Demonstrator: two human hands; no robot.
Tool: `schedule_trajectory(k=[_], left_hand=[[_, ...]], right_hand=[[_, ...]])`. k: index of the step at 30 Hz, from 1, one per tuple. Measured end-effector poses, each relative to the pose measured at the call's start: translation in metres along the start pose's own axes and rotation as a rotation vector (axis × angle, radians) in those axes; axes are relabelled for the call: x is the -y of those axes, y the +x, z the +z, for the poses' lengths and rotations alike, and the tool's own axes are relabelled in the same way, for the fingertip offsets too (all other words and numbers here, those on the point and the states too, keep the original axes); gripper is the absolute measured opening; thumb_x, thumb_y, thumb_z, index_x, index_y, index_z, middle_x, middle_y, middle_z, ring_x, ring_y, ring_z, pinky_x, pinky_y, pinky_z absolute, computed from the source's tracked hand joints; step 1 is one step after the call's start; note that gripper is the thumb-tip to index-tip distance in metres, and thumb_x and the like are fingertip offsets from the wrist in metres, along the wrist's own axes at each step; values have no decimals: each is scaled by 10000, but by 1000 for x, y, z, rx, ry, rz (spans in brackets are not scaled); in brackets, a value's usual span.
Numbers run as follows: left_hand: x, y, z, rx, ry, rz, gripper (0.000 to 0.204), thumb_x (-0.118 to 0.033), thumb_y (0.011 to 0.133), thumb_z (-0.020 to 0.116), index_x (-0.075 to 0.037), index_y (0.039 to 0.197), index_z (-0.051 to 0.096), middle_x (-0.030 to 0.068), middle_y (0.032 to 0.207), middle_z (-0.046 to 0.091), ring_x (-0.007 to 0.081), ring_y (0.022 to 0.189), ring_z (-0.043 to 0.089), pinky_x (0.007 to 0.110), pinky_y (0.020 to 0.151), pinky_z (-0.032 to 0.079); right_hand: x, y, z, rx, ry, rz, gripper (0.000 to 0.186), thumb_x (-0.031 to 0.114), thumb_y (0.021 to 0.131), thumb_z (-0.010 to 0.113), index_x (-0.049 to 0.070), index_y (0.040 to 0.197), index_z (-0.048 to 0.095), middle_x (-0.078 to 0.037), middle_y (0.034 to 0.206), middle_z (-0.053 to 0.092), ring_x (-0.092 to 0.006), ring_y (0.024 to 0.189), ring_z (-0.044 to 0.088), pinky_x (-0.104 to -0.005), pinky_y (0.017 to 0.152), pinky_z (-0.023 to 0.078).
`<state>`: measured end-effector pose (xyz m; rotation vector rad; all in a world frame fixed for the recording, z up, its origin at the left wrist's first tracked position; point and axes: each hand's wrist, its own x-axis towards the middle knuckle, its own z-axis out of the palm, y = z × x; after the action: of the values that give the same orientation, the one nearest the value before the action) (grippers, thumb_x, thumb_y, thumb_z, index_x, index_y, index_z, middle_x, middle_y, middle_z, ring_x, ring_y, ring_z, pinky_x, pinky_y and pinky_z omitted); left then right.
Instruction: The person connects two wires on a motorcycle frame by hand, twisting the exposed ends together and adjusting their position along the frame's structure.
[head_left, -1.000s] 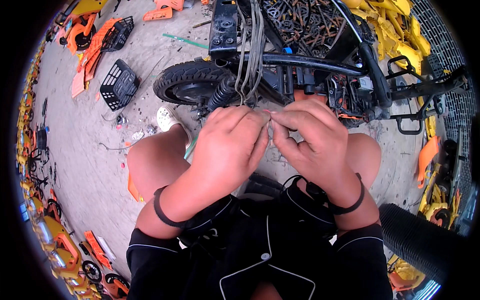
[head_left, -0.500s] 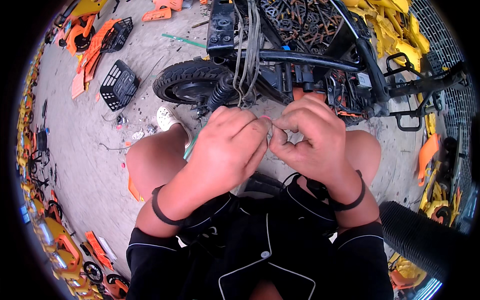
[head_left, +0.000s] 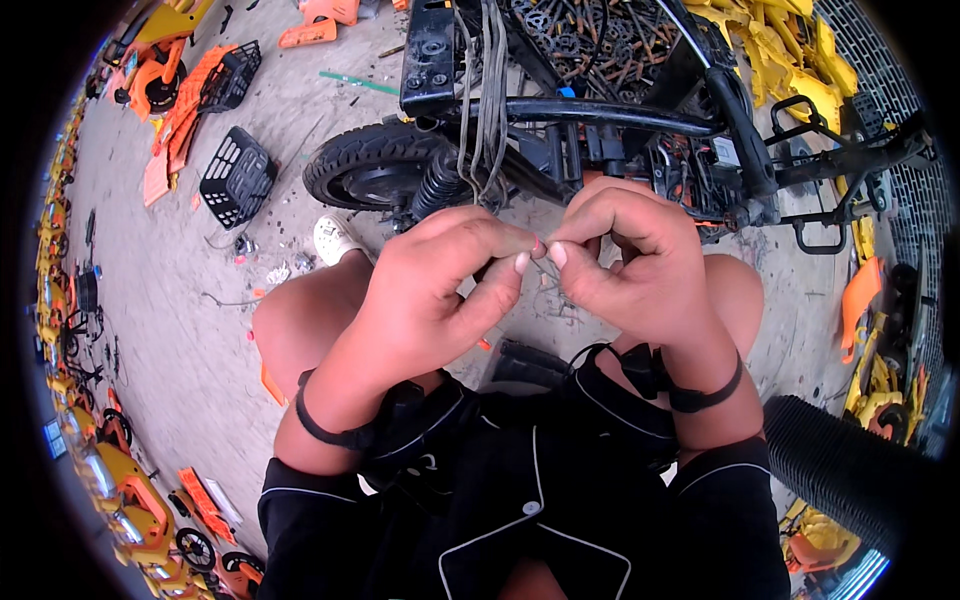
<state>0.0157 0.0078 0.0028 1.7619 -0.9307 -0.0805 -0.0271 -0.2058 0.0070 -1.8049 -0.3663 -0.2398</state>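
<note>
My left hand [head_left: 425,290] and my right hand [head_left: 640,260] meet fingertip to fingertip over the gap between my knees. A small pinkish-red piece [head_left: 539,246] shows at my left index fingertip, and my left hand is closed on it. My right thumb and index finger are pinched at the same spot; what lies between them is too small to tell. Just beyond my hands stands a stripped black bike frame [head_left: 620,115] with its wheel [head_left: 365,170] at left. Grey cables [head_left: 487,100] hang down from the frame, their lower ends passing behind my left hand.
Beyond the frame lies a heap of rusty metal parts [head_left: 590,45]. Yellow plastic panels [head_left: 790,65] are piled at far right, and a black crate [head_left: 238,178] sits on the concrete floor at left. A black ribbed hose [head_left: 830,470] runs by my right side.
Both hands have turned so the thumbs show more at the pinch. My left thumb has come away from its index finger, leaving a gap. The red piece still shows between the fingertips.
</note>
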Motion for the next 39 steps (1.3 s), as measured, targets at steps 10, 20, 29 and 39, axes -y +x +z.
schedule_trajectory(k=[10, 20, 29, 39], left_hand=[[3, -1, 2, -32, -214, -197, 110, -46, 983, 662, 24, 1041, 725, 72, 886, 681, 128, 763, 642, 273, 671, 502], [9, -1, 0, 0, -282, -185, 108, -59, 989, 665, 3, 1053, 726, 93, 1081, 642, 168, 1000, 592, 305, 880, 472], [20, -3, -4, 31, -387, -227, 134, -85, 974, 696, -55, 1094, 748, 52, 1097, 647, 149, 1005, 578, 273, 843, 451], [15, 1, -6, 21, -633, -401, 132, -72, 1004, 639, 17, 1042, 730, 82, 1059, 650, 169, 1020, 593, 309, 915, 464]], right_hand=[[-3, -1, -16, 212, -126, -42, 60, -5, 865, 679, 21, 894, 634, -46, 837, 603, -147, 696, 554, -274, 623, 458], [-8, 5, 0, 45, 1, -78, 312, 53, 926, 708, 22, 1235, 678, -114, 1194, 674, -208, 1027, 669, -317, 863, 531], [-19, 7, -6, 208, 204, 25, 214, 93, 967, 719, -9, 1152, 686, -108, 1180, 685, -193, 1042, 667, -333, 922, 537], [-17, 2, 1, 182, 537, 324, 90, 70, 1017, 646, -1, 1069, 624, -111, 1087, 686, -159, 1022, 652, -327, 890, 526]])
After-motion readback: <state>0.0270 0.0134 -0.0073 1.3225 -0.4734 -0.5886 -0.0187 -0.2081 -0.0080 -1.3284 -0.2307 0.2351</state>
